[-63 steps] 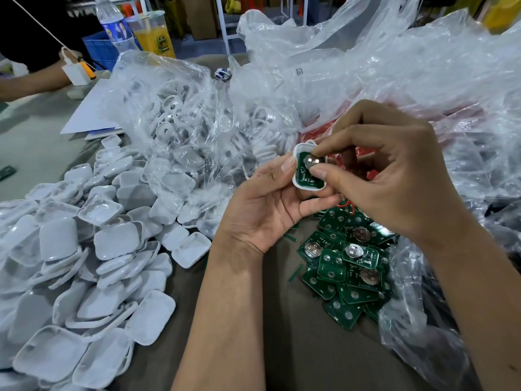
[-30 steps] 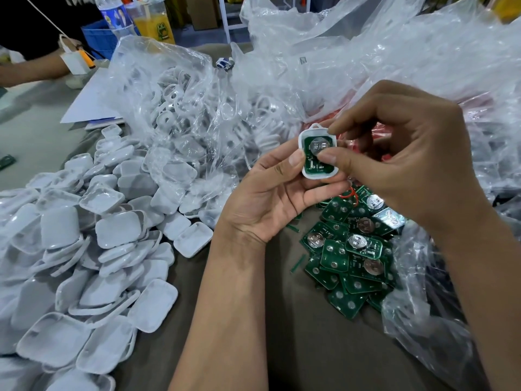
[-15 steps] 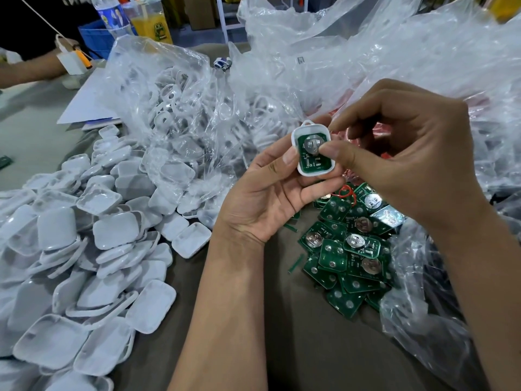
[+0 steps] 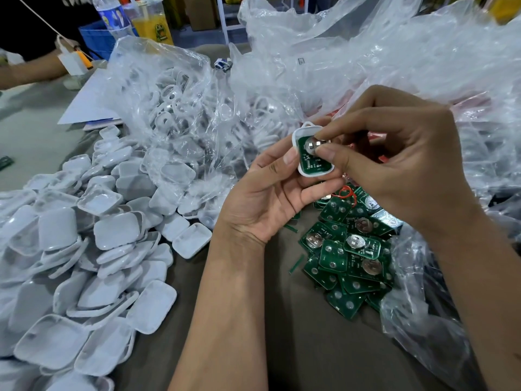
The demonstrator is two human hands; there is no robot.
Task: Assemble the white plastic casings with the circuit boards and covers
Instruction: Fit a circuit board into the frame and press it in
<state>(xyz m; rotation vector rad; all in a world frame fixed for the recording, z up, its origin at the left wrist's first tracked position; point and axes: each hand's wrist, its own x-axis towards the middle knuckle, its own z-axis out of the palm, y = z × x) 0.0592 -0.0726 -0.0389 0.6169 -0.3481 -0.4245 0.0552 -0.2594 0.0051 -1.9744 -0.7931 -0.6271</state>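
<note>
White casing point(image 4: 299, 153) sits cradled in the left hand point(image 4: 270, 198), open side up so the green board point(image 4: 310, 159) can seat — the right hand point(image 4: 400, 167) pinches that board at thumb and forefinger. Spare boards point(image 4: 349, 249) lie below on the surface point(image 4: 282, 348), covers point(image 4: 84, 249) heaped left — both within reach.

Left hand point(image 4: 265, 198) holds casing point(image 4: 303, 167) — right hand point(image 4: 394, 162) pinches circuit board point(image 4: 311, 159).

Two hands point(image 4: 270, 198), one bottle point(image 4: 112, 15), one cup point(image 4: 152, 24), countless white covers point(image 4: 115, 230).
</note>
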